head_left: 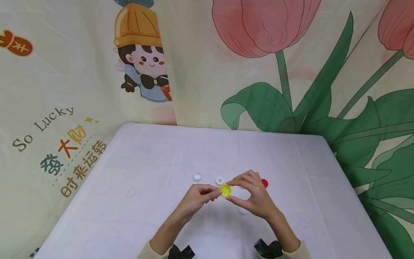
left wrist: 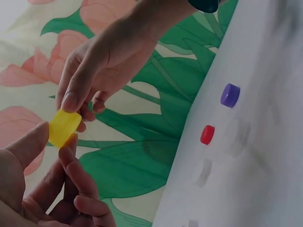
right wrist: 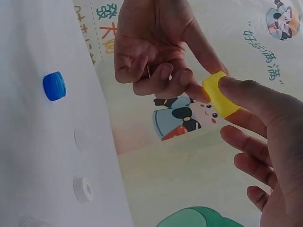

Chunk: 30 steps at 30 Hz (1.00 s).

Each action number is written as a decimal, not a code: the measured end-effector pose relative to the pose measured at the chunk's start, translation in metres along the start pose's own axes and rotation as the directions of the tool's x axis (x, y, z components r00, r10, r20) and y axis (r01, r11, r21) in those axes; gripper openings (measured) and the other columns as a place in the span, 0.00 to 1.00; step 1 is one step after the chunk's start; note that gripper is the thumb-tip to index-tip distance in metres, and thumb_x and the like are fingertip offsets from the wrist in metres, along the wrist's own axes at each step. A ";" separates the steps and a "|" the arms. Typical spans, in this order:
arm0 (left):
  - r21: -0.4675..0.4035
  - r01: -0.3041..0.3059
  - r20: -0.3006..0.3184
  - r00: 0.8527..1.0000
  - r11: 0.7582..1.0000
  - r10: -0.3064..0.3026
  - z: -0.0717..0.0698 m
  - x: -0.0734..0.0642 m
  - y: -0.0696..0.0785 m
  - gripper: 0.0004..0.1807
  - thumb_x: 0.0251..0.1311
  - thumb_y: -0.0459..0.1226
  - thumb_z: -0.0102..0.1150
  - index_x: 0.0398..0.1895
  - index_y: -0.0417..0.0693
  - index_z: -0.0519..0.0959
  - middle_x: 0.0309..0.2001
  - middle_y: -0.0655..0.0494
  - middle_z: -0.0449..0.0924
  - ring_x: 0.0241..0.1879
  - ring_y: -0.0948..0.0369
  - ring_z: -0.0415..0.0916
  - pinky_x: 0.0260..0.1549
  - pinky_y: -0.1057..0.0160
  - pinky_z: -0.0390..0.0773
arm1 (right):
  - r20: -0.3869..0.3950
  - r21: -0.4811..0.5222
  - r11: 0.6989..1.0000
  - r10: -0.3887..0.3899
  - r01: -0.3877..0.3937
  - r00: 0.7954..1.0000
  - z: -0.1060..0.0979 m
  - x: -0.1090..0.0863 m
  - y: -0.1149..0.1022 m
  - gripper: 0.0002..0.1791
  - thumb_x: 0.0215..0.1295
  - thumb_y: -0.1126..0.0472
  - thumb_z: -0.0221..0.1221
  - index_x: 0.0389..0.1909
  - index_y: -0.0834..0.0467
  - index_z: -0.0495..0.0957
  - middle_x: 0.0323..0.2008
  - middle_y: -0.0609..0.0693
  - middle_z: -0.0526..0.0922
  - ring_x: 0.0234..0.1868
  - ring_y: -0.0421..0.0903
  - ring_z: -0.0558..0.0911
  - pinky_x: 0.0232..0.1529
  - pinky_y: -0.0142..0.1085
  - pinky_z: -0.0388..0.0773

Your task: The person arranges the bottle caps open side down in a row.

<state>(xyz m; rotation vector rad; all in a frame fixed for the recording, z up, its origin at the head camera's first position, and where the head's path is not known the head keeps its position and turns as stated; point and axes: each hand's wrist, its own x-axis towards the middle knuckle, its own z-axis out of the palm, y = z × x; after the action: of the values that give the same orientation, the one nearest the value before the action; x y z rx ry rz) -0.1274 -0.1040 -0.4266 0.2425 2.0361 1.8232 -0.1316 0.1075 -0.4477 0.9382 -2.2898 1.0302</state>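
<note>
A small yellow bottle cap (head_left: 225, 190) is held up above the white table, its hollow side facing the head camera. From the left, the thumb and finger of my left hand (head_left: 198, 198) pinch its edge. My right hand (head_left: 253, 196) grips the same cap from the other side, thumb and forefinger on its rim. Both wrist views show the yellow cap (left wrist: 65, 128) between the fingertips of the two hands. In the right wrist view, the right thumb lies across the yellow cap (right wrist: 220, 94), and the other right fingers are loosely bent.
Beyond the hands lie a white ring-like cap (head_left: 197, 176), a white cap with a patterned centre (head_left: 220, 181) and a red cap (head_left: 264, 183). A purple cap (left wrist: 230, 95) and a blue cap (right wrist: 54, 86) also rest on the table (head_left: 145, 154). Printed cloth hangs behind.
</note>
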 end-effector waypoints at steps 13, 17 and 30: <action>0.207 -0.160 -0.132 0.973 0.965 0.189 0.003 0.014 -0.029 0.13 0.46 0.49 0.65 0.32 0.54 0.84 0.28 0.62 0.81 0.29 0.62 0.71 0.26 0.69 0.65 | 0.037 -0.001 0.992 0.125 -0.125 0.992 0.003 -0.005 0.004 0.19 0.47 0.48 0.66 0.43 0.44 0.79 0.36 0.35 0.77 0.40 0.35 0.66 0.40 0.35 0.61; 0.365 -0.288 -0.170 0.915 0.885 0.367 0.003 0.012 -0.028 0.11 0.46 0.51 0.64 0.32 0.60 0.84 0.24 0.70 0.77 0.26 0.65 0.69 0.22 0.69 0.62 | 0.059 0.014 0.981 0.191 -0.192 0.980 0.004 -0.006 0.005 0.16 0.51 0.47 0.63 0.42 0.44 0.79 0.34 0.37 0.78 0.39 0.36 0.68 0.38 0.36 0.65; 0.634 -0.652 0.022 0.553 0.416 0.833 -0.001 0.019 -0.036 0.13 0.47 0.42 0.66 0.38 0.52 0.83 0.27 0.66 0.77 0.33 0.67 0.66 0.30 0.72 0.66 | 0.174 0.202 0.920 0.304 -0.336 0.937 0.008 -0.007 0.010 0.08 0.61 0.53 0.55 0.37 0.46 0.81 0.35 0.35 0.80 0.39 0.37 0.73 0.37 0.35 0.72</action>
<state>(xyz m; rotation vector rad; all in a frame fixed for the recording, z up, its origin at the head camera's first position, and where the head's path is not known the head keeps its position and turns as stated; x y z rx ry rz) -0.1404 -0.1024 -0.4653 1.3709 3.0081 1.6067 -0.1350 0.1089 -0.4618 0.7524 -2.5394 1.4338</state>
